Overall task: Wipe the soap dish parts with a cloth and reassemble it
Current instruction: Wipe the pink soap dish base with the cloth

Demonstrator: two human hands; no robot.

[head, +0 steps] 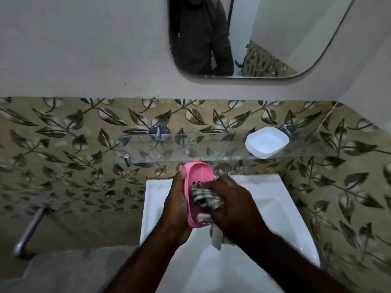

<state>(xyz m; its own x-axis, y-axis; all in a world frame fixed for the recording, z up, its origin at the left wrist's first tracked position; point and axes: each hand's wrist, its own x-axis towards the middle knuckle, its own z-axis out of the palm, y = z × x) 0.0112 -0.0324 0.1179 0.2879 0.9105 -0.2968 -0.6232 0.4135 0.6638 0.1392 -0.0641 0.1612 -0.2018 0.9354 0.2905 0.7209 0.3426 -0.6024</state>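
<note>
Head view: over white sink (285, 208).
Left hand (175, 206): fingers curled round pink soap dish tray (197, 176) (held on edge).
Right hand (234, 206): pinches checked cloth (206, 198) against tray.
White dish base (267, 141): on glass shelf (190, 149).

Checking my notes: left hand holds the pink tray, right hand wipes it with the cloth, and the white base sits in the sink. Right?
No. The head view shows the white base on the glass shelf, not in the sink. Otherwise right: left hand holds the pink tray, right hand wipes it with the cloth.
</note>
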